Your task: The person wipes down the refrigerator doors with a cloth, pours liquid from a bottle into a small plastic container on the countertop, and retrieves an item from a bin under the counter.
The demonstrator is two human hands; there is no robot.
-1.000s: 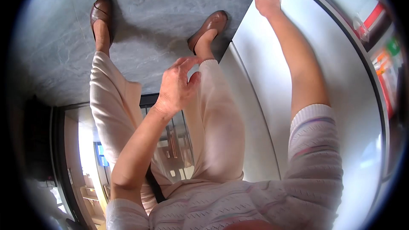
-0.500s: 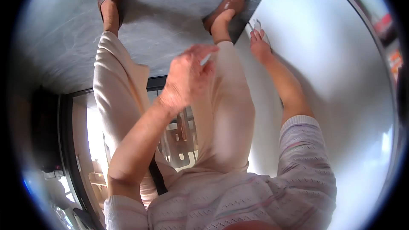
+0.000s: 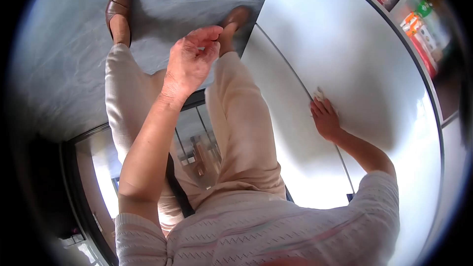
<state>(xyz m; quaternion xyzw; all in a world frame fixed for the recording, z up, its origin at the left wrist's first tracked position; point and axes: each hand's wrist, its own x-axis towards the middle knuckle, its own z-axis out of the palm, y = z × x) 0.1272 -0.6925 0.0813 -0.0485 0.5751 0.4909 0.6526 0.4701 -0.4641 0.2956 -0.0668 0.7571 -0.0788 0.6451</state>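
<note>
My right hand (image 3: 326,119) lies with its fingers extended on a white cloth or tissue (image 3: 320,94), pressed against a glossy white cabinet door (image 3: 364,69). Much of the cloth is hidden under the palm and fingers. The hand is by the dark seam (image 3: 283,59) between two door panels. My left hand (image 3: 191,61) hangs in the air in front of my legs, fingers loosely bent. A gap shows between its thumb and fingertips, and nothing is visible in it.
Grey floor (image 3: 74,69) stretches under my brown shoes (image 3: 118,7). To the right, beyond the door's dark edge, a shelf holds colourful packages (image 3: 421,39). Behind my legs is a dark-framed glass panel (image 3: 197,118) with reflections.
My right hand has slid with the cloth along the white door, from near the floor edge closer to my body. My left hand has shifted slightly left and up; the camera view has turned rightward.
</note>
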